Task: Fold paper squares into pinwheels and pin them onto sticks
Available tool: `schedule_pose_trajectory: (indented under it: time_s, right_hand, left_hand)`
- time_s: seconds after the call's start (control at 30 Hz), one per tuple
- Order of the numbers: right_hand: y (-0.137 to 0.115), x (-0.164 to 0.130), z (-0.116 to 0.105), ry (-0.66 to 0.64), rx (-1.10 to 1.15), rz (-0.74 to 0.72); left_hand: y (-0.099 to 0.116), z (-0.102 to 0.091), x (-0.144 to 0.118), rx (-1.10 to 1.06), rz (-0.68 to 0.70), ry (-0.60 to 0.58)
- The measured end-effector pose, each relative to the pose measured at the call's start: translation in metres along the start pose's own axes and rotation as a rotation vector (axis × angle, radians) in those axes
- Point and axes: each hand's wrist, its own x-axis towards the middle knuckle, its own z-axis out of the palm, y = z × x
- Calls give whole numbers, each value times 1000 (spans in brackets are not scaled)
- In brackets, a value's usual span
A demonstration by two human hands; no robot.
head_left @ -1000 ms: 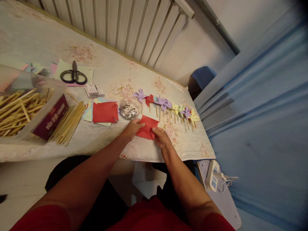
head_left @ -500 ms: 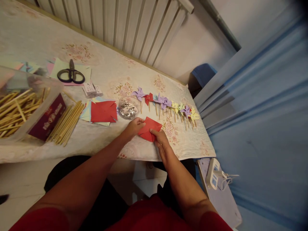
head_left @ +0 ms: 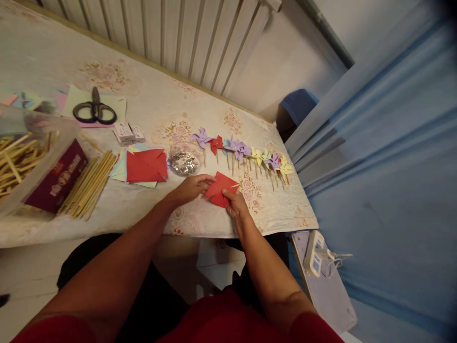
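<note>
Just below the middle of the frame, near the front edge of the counter (head_left: 150, 209), lies a red paper square (head_left: 220, 188). The left hand (head_left: 189, 188) pins its left corner with fingertips pressed flat, and the right hand (head_left: 233, 206) pinches the lower edge in its grip. The sheet looks light, thin and easily creased or torn, so it is best held at corners and folds. At left, a maroon box (head_left: 57, 183) bears gold writing too blurred to read.
</note>
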Motion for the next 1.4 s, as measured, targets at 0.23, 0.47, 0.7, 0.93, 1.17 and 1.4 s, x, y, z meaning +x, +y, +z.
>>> schedule_pose_trajectory:
  time_s: [0.23,0.47,0.7,0.93,1.17,1.4]
  right_hand:
    - [-1,-1,-3,-63,12,13]
    - [3,1,-5,-58,9,24]
    - [5,1,-8,-98,13,25]
    - [6,-1,-6,-113,-16,-1]
    - [7,-1,-9,-136,-43,6]
    - [6,-2,-11,-172,-66,-1]
  left_hand:
    - [-2,-2,1,352,92,-25]
    - [-5,3,4,348,117,-16]
    - [-4,7,5,277,157,-88]
    - [-12,15,10,289,156,-59]
    - [-13,22,8,249,83,-12]
    - [-13,25,5,155,20,44]
